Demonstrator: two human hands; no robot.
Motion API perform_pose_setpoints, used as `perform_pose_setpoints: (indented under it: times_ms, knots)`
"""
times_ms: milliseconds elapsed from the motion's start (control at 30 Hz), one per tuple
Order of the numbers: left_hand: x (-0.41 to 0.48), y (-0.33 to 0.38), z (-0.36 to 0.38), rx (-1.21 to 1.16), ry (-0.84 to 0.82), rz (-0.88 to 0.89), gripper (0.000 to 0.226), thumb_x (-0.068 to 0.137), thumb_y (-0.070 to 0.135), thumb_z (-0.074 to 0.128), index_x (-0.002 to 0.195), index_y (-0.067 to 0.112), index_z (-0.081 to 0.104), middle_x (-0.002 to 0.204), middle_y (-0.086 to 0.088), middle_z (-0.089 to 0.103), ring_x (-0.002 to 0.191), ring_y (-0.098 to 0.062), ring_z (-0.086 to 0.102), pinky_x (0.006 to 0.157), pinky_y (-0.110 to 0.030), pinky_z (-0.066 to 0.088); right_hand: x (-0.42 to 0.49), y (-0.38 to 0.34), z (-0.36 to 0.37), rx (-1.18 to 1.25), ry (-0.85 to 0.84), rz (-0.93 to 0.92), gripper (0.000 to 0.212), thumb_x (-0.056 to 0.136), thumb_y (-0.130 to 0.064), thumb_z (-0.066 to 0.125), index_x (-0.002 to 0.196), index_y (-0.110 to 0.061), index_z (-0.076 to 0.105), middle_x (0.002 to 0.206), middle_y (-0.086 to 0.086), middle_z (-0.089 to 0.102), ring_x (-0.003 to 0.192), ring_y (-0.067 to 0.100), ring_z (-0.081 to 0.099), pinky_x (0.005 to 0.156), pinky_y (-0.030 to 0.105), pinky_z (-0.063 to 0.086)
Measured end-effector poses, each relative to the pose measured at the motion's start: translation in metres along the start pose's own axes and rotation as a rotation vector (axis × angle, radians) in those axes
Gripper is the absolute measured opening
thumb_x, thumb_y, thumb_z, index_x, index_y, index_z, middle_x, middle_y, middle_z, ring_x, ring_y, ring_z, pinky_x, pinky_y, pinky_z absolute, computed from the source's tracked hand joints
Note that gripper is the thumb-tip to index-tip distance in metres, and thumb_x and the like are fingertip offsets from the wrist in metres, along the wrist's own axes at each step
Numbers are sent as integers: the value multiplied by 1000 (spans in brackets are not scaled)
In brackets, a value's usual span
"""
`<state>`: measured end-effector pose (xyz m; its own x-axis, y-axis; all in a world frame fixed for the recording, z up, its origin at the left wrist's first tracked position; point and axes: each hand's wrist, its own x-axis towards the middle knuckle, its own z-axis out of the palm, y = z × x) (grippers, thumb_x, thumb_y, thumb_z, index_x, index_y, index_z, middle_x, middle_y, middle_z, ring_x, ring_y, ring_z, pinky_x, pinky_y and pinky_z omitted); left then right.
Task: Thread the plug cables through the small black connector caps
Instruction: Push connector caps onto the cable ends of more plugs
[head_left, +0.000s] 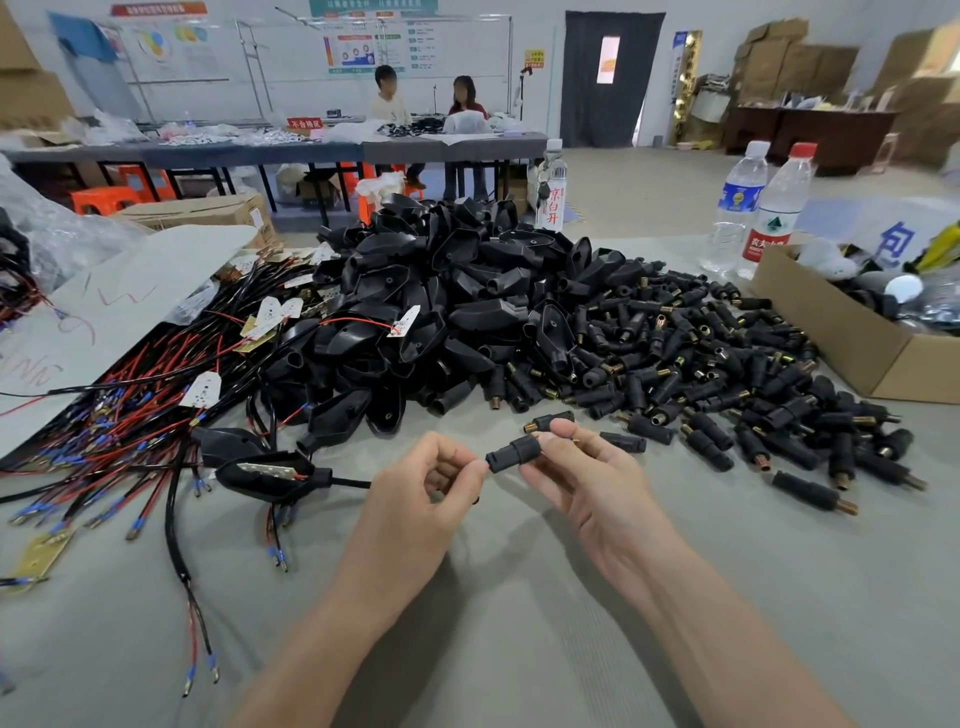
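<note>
The connector cap sits between the two hands, just above the surface. Its long axis runs almost level from one hand to the other, and its left end dips a little toward the left hand.

The right hand pinches the cap's right half between thumb and fingertips. The left hand is curled, its thumb and forefinger meeting right at the cap's left end.

The plug cable comes in from the left hand's outer side and disappears behind that hand. Its tip is hidden, so the pinch is probably on the cable end. Whether the tip has entered the cap cannot be seen.

The next move depends on that shared line: the cable must be pushed rightward along the cap's axis while the right hand keeps the cap steady.

Farther out beyond the left hand, the cable leads to a black plug housing lying on the surface. A spare cap lies just behind the right fingertips. Beyond the right hand the loose caps spread out.
</note>
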<state>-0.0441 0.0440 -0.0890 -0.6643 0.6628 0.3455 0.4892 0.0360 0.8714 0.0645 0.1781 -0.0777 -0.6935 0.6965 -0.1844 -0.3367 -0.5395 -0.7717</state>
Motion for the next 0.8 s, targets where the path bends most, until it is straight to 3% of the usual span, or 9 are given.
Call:
perform_pose_setpoints:
  times_ms: [267, 400, 633, 800]
  knots:
    - [-1, 4, 1, -77, 50, -28, 10, 90, 32, 73, 86, 35, 63, 78, 4, 69, 71, -12, 61, 66, -14, 47, -1, -5, -1, 91, -6, 37, 13, 92, 5, 62, 102, -3, 61, 79, 8, 74, 74, 17, 73, 66, 24, 60]
    - [-3, 5, 2, -15, 25, -4, 12, 93, 27, 68, 85, 34, 62, 77, 4, 67, 70, -13, 60, 66, -21, 49, -4, -3, 1, 123, -18, 74, 16, 91, 5, 62, 105, -3, 62, 80, 9, 74, 72, 17, 73, 66, 26, 61]
    - [-3, 7, 3, -64, 41, -39, 10, 92, 27, 70, 84, 28, 62, 77, 13, 66, 70, -3, 59, 67, -10, 45, -3, -5, 1, 120, -38, 70, 20, 91, 3, 63, 109, -3, 62, 80, 8, 73, 72, 15, 72, 69, 26, 61]
    - [-3, 6, 2, -27, 21, -21, 17, 92, 24, 69, 85, 37, 62, 79, 13, 67, 72, -3, 59, 69, -9, 44, -3, -3, 1, 134, -70, 91, 28, 86, 0, 66, 113, -3, 62, 86, 10, 74, 77, 17, 73, 71, 27, 62]
